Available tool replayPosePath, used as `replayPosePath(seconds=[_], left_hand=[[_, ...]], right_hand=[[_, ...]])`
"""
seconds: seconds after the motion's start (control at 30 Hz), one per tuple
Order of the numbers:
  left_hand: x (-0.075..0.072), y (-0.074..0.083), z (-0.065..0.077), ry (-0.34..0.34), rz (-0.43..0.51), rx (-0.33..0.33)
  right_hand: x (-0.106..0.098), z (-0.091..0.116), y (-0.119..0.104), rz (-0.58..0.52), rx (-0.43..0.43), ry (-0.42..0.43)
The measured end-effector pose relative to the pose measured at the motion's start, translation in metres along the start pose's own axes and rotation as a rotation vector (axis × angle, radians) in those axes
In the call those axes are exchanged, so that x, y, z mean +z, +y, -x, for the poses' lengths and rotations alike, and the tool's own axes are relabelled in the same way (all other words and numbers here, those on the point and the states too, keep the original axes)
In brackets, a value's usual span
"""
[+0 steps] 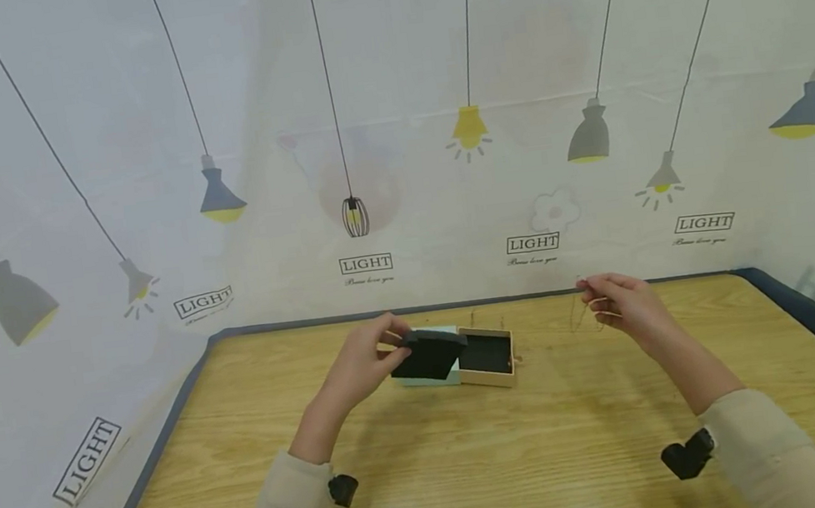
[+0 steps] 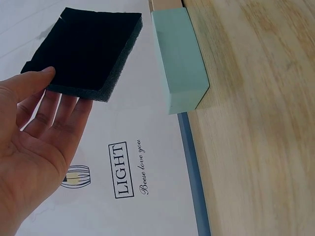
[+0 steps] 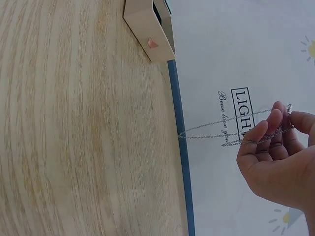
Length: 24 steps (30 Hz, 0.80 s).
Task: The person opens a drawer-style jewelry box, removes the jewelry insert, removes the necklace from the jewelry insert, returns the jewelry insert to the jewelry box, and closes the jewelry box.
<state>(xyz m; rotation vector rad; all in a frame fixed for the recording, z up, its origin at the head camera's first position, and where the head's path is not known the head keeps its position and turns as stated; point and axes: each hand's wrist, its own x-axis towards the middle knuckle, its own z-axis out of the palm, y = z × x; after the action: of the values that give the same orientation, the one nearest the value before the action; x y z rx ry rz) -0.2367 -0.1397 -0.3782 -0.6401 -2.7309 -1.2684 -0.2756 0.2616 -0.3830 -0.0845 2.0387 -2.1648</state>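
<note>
My left hand (image 1: 365, 361) pinches a black foam pad (image 2: 96, 49) by one edge, thumb on its dark face and fingers behind. It is held tilted above the small jewellery box, whose mint-green sleeve (image 2: 182, 59) shows beside it in the left wrist view. A beige drawer (image 1: 489, 377) with a black interior is pulled out of the sleeve to the right; a pinkish tab (image 3: 153, 43) is on its end. Off to the right, my right hand (image 1: 628, 308) pinches a thin silver chain necklace (image 3: 216, 126), which hangs in a loop from the fingertips.
The box stands on a wood-grain table (image 1: 477, 464) near its back edge, which has a dark blue border (image 3: 183, 167). Behind rises a white cloth backdrop (image 1: 400, 54) printed with lamps and LIGHT labels.
</note>
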Motion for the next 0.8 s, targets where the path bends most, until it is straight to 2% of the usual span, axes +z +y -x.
replayPosePath(seconds=[0.4,0.63,0.8], left_hand=[[0.000,0.000,0.000,0.002,0.002,0.004],[0.000,-0.001,0.001,-0.002,0.002,0.007],[0.001,-0.003,0.001,0.002,-0.001,0.007]], right_hand=[[-0.012,0.000,0.001,0.020,0.028,0.029],[-0.022,-0.002,0.005,-0.023,0.047,0.041],[-0.028,-0.003,0.007,-0.005,0.061,0.061]])
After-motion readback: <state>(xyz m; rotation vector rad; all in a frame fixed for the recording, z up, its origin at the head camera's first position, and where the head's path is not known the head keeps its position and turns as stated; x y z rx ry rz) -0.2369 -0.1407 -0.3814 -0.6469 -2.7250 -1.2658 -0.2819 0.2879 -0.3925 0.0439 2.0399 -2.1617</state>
